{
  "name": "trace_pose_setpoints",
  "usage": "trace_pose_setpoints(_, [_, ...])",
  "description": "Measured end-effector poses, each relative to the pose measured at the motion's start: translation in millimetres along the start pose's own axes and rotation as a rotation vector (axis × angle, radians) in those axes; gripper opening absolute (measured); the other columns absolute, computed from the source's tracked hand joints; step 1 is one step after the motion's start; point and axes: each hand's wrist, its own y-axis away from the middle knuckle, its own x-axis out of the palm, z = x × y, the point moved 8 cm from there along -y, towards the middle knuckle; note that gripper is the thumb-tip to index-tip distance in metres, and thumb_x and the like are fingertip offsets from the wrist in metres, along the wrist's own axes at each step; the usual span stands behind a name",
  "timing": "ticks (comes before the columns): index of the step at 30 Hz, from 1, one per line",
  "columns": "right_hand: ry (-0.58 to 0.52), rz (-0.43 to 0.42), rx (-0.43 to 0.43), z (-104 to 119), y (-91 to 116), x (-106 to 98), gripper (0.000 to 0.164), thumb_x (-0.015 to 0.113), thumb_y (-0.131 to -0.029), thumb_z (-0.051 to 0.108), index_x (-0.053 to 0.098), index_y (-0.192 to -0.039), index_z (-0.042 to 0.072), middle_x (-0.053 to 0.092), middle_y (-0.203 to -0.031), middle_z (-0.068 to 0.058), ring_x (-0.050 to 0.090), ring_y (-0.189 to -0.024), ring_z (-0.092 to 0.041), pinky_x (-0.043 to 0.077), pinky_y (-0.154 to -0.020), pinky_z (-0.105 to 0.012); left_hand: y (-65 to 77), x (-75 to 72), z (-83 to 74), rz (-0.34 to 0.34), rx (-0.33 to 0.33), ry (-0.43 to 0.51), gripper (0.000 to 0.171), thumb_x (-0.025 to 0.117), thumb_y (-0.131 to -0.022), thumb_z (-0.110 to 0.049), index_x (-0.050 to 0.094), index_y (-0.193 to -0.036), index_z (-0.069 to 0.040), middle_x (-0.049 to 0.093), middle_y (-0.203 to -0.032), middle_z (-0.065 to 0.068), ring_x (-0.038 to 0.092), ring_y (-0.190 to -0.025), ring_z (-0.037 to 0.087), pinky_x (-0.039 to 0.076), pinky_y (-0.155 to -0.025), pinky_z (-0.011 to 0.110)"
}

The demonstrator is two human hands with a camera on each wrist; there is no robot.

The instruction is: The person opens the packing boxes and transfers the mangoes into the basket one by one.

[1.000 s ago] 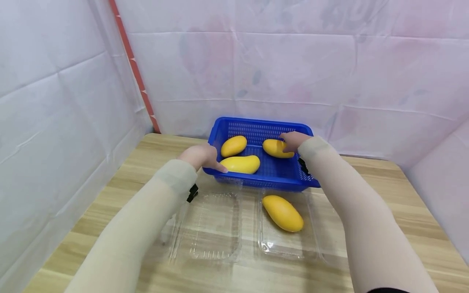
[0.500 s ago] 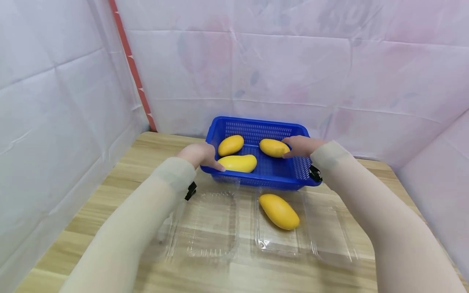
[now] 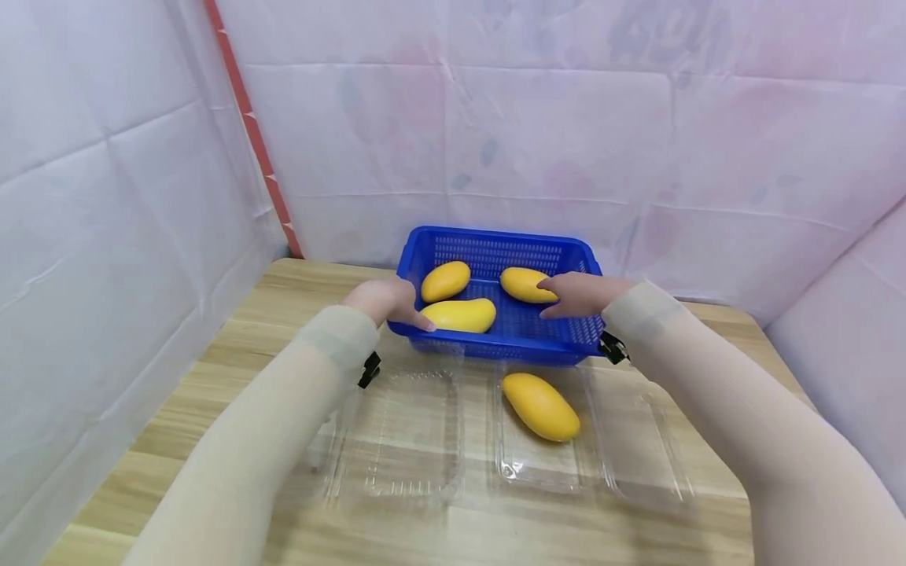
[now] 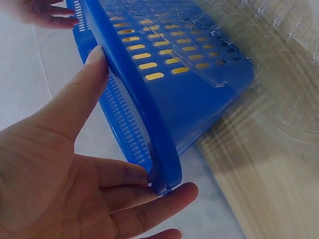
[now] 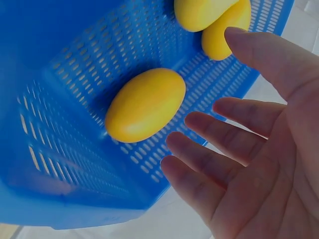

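Observation:
My left hand (image 3: 388, 303) holds the corner of the blue basket (image 3: 495, 346), its thumb over the front rim and its fingers at the corner, as the left wrist view shows. My right hand (image 3: 576, 295) is over the basket's right side, fingers spread and holding nothing. Beside those fingers lies a yellow mango (image 5: 145, 105), apart from them in the right wrist view. Two more mangoes rest in the basket's left part: a rear one (image 3: 446, 281) and a paler front one (image 3: 462, 315).
In front of the basket, a clear plastic clamshell box (image 3: 418, 440) lies opened on the wooden table (image 3: 212, 401). To its right, a second opened clear box (image 3: 541, 478) contains one mango (image 3: 541, 407). White sheeting (image 3: 552, 141) hangs close behind the basket.
My right hand has drawn back to the right from over the right mango, then shifted slightly toward the basket's front. The mango stays in the basket. My left hand keeps its place at the corner.

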Motion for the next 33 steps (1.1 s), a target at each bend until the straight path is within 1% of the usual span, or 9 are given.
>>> trace_pose_setpoints(3, [0.0, 0.003, -0.022, 7, 3, 1, 0.063, 0.06, -0.091, 0.031, 0.038, -0.138, -0.006, 0.044, -0.136, -0.024, 0.041, -0.124, -0.04, 0.031, -0.102, -0.052, 1.3, -0.6, 3.4, 0.001, -0.005, 0.013, 0.076, 0.055, -0.082, -0.063, 0.053, -0.129, -0.004, 0.042, -0.14, 0.017, 0.047, -0.12, 0.03, 0.037, -0.099, 0.045])
trace_pose_setpoints(5, [0.001, -0.001, -0.039, 12, 4, 1, 0.064, 0.06, -0.091, 0.032, 0.038, -0.138, -0.005, 0.044, -0.136, -0.023, 0.041, -0.124, -0.039, 0.031, -0.102, -0.051, 1.7, -1.3, 5.5, 0.002, -0.007, 0.015, 0.078, 0.055, -0.082, -0.063, 0.051, -0.132, -0.003, 0.039, -0.142, 0.018, 0.043, -0.124, 0.032, 0.036, -0.1, 0.046])
trace_pose_setpoints(10, [0.006, -0.011, -0.092, 23, 9, 5, 0.063, 0.06, -0.091, 0.033, 0.039, -0.138, -0.005, 0.045, -0.136, -0.023, 0.041, -0.125, -0.038, 0.03, -0.103, -0.05, 1.9, -3.1, 8.4, 0.012, -0.025, 0.025, 0.079, 0.055, -0.082, -0.063, 0.05, -0.132, -0.002, 0.04, -0.142, 0.019, 0.044, -0.123, 0.032, 0.036, -0.1, 0.046])
trace_pose_setpoints(13, [0.011, -0.019, -0.115, 27, 14, 7, 0.062, 0.059, -0.092, 0.031, 0.04, -0.137, -0.007, 0.046, -0.135, -0.024, 0.041, -0.125, -0.038, 0.031, -0.103, -0.049, 2.3, -4.1, 7.9, 0.018, -0.031, 0.034, 0.081, 0.056, -0.082, -0.063, 0.046, -0.136, -0.002, 0.034, -0.145, 0.019, 0.039, -0.127, 0.033, 0.034, -0.102, 0.047])
trace_pose_setpoints(16, [0.021, -0.033, -0.135, 31, 20, 8, 0.06, 0.06, -0.092, 0.028, 0.041, -0.135, -0.009, 0.046, -0.134, -0.025, 0.041, -0.124, -0.039, 0.031, -0.103, -0.049, 2.0, -4.5, 7.1, 0.016, -0.031, 0.026, 0.082, 0.055, -0.082, -0.063, 0.045, -0.136, -0.002, 0.034, -0.145, 0.018, 0.039, -0.127, 0.032, 0.034, -0.102, 0.047])
trace_pose_setpoints(18, [0.012, -0.035, -0.128, 31, 24, 8, 0.059, 0.06, -0.092, 0.027, 0.041, -0.135, -0.008, 0.046, -0.134, -0.025, 0.041, -0.124, -0.039, 0.031, -0.103, -0.05, 1.1, -3.8, 6.9, 0.015, -0.03, 0.022, 0.081, 0.055, -0.082, -0.063, 0.046, -0.136, -0.002, 0.036, -0.144, 0.018, 0.041, -0.125, 0.032, 0.035, -0.101, 0.047])
trace_pose_setpoints(23, [0.014, -0.041, -0.124, 31, 33, 11, 0.059, 0.06, -0.092, 0.029, 0.042, -0.135, -0.007, 0.046, -0.134, -0.024, 0.041, -0.125, -0.039, 0.031, -0.103, -0.051, -1.2, -0.3, 6.3, 0.022, -0.019, 0.031, 0.08, 0.055, -0.082, -0.063, 0.048, -0.134, -0.003, 0.036, -0.144, 0.018, 0.04, -0.126, 0.032, 0.035, -0.101, 0.047])
trace_pose_setpoints(30, [0.022, -0.095, -0.158, 36, 47, 13, 0.058, 0.061, -0.091, 0.029, 0.044, -0.134, -0.006, 0.048, -0.132, -0.024, 0.043, -0.123, -0.039, 0.034, -0.101, -0.05, -1.0, -2.4, 2.8, 0.019, 0.001, 0.011, 0.075, 0.055, -0.082, -0.063, 0.055, -0.127, -0.003, 0.044, -0.138, 0.018, 0.049, -0.117, 0.029, 0.038, -0.099, 0.045])
trace_pose_setpoints(33, [0.007, -0.113, -0.169, 42, 56, 12, 0.057, 0.061, -0.091, 0.028, 0.045, -0.133, -0.006, 0.048, -0.132, -0.024, 0.043, -0.123, -0.039, 0.034, -0.101, -0.051, -2.0, -2.2, 1.6, 0.021, 0.004, 0.011, 0.077, 0.054, -0.082, -0.063, 0.053, -0.13, -0.002, 0.043, -0.139, 0.018, 0.047, -0.119, 0.029, 0.037, -0.099, 0.045])
